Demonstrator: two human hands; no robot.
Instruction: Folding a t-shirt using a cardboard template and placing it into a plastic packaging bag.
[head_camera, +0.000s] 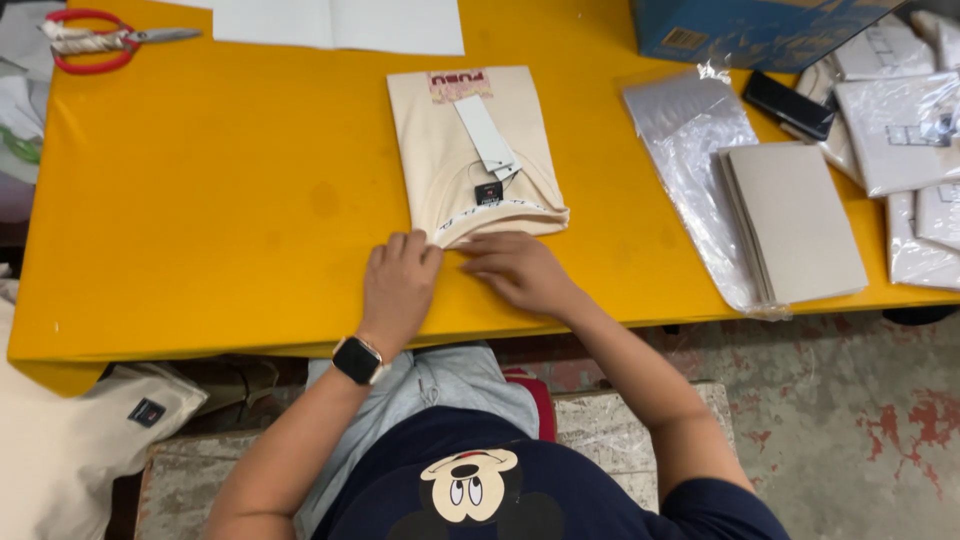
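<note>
Resting both hands at the near edge of the folded cream T-shirt (477, 150), we see it lying on the yellow table (220, 200). Our left hand (397, 285) lies flat, fingers together, tips touching the collar end. Our right hand (515, 268) presses beside it, fingers slightly spread. Red-handled scissors (95, 40) lie well apart.

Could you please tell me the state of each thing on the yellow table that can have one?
Cream T-shirt: folded flat, hang tags on top.
Left hand: flat on the shirt's near edge.
Right hand: fingers pressing the same edge.
Scissors: shut, lying flat.
Clear plastic bags: empty, lying flat.
Grey cardboard sheets: stacked.
Blue box: cannot tell whether open.
</note>
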